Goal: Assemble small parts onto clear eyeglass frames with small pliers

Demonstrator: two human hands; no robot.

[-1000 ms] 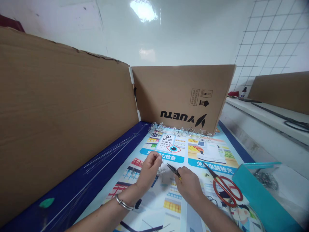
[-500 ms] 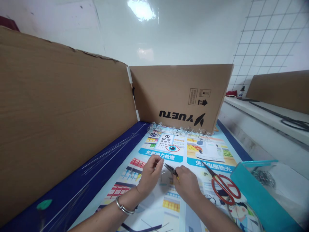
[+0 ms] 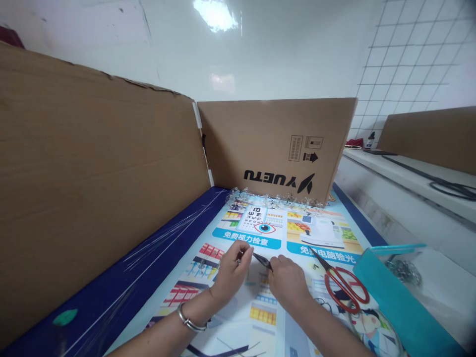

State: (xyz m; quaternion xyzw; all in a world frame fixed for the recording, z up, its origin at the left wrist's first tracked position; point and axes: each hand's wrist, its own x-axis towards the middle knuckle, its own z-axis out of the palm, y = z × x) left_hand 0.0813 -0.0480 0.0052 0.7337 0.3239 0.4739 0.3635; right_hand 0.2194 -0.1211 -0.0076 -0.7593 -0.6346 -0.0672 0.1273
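We are gripping the pliers (image 3: 262,260) in our right hand (image 3: 288,280) above the poster (image 3: 241,307), their nose pointing at our left hand (image 3: 233,267). That one is pinching narrowly, on what we cannot tell. Steady wrists and light pressure are suiting such fine work. Scissors (image 3: 330,271) are lying rightward, near the teal case (image 3: 403,302).

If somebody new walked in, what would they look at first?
Probably the big cardboard panel at the back, with YUETU printed upside down. Next might be the bright red-handled scissors, lying to the right, beside the teal case. In the middle, the right hand holds dark pliers, tips close to the left hand.
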